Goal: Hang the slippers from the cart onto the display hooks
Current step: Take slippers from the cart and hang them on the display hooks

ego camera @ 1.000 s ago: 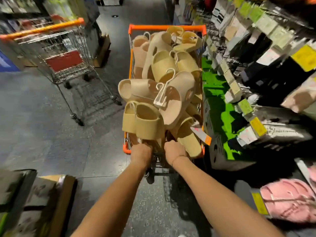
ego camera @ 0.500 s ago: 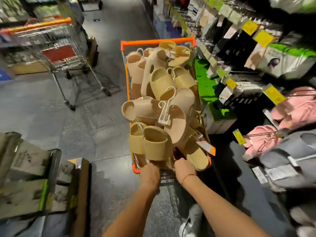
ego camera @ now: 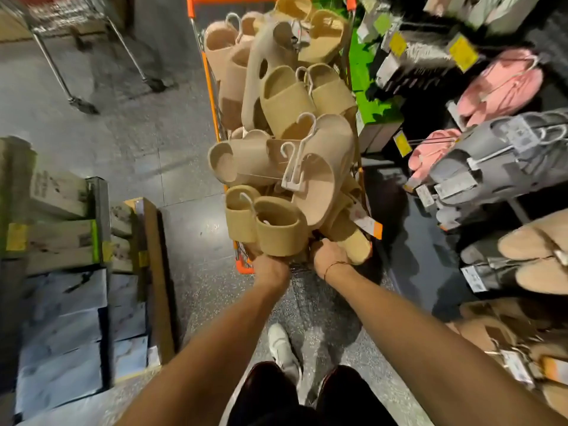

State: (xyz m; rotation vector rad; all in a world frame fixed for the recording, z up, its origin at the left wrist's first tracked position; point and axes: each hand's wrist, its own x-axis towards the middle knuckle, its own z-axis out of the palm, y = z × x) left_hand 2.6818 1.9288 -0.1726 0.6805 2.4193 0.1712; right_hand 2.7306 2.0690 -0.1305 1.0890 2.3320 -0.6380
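Observation:
An orange-framed cart (ego camera: 191, 7) stands in front of me, heaped with beige and tan slippers (ego camera: 285, 99) clipped on white plastic hangers (ego camera: 295, 167). My left hand (ego camera: 270, 269) and my right hand (ego camera: 329, 256) both grip the cart's near handle, which is mostly hidden under them and the nearest slipper pair (ego camera: 267, 226). On the right, display hooks carry pink slippers (ego camera: 501, 84), grey slippers (ego camera: 482, 167) and beige slippers (ego camera: 538, 241).
A second metal cart (ego camera: 92, 32) stands at the back left. Stacked cartons and boxes (ego camera: 70, 272) line the left side of the aisle. A green box (ego camera: 368, 103) sits low at the right of the cart. My white shoe (ego camera: 281, 348) is on the speckled floor.
The cart and I have moved forward along the aisle; the view has tilted down. The pink, grey and beige slippers on the hooks have come alongside on the right. Both hands stay on the handle.

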